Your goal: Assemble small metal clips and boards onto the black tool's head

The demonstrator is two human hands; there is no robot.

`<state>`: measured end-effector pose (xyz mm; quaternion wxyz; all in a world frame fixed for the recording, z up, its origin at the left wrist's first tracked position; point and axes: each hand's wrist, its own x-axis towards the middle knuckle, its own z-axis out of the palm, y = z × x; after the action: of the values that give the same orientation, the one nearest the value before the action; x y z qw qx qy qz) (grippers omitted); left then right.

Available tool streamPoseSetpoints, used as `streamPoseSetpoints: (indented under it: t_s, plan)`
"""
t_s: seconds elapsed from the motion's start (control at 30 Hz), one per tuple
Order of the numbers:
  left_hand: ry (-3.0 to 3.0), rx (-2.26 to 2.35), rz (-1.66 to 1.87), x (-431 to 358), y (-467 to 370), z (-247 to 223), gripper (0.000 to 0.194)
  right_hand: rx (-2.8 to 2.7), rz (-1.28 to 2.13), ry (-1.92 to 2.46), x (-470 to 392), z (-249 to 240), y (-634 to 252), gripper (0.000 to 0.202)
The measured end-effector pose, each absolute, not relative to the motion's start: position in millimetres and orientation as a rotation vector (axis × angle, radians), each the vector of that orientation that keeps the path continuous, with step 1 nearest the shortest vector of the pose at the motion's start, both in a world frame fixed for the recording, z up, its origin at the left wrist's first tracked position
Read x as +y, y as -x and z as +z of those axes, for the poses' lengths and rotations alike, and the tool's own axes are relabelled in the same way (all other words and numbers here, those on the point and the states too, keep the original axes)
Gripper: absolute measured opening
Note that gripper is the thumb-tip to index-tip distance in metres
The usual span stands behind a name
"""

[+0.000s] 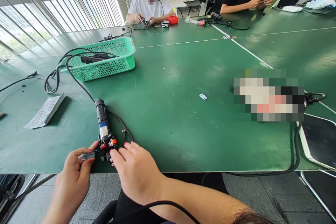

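A black cylindrical device (103,122) with a blue and white band lies near the table's front edge, its cable running off toward a basket. Red and orange parts show at its near end. My left hand (76,171) pinches a small grey, shiny piece (88,155) between thumb and fingers, just left of that near end. My right hand (139,168) has its thumb against the device's near end, with fingers curled along its right side. The fingertips partly hide this end, so its small details cannot be made out.
A green basket (105,71) holding black parts and cables stands at back left. A folded paper (47,112) lies left, a small white label (203,96) mid-table. A blurred-out item and a dark tray (319,140) are right. Two people sit across the table (168,119).
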<state>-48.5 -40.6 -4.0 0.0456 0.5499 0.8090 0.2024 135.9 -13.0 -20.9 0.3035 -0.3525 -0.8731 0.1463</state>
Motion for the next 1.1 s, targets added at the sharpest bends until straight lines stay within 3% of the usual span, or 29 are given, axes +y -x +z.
streamPoseSetpoints:
  t_s: [0.2, 0.7, 0.93, 1.1]
  plan:
    - [-1.682, 2.347, 0.571, -30, 14, 0, 0.015, -2.375, 0.420, 1.088, 7, -1, -160, 0.021]
    - [-1.670, 1.651, 0.731, 3, -125, 0, 0.013, -2.346, 0.760, 1.461, 86, 29, -308, 0.029]
    - [-1.572, 1.459, 0.824, 7, -177, -1, 0.012, -2.297, 0.802, 1.485, 119, 18, -342, 0.029]
    - [-1.635, 1.482, 0.810, 5, -169, -1, 0.013, -2.208, 0.739, 1.422, 126, 1, -345, 0.030]
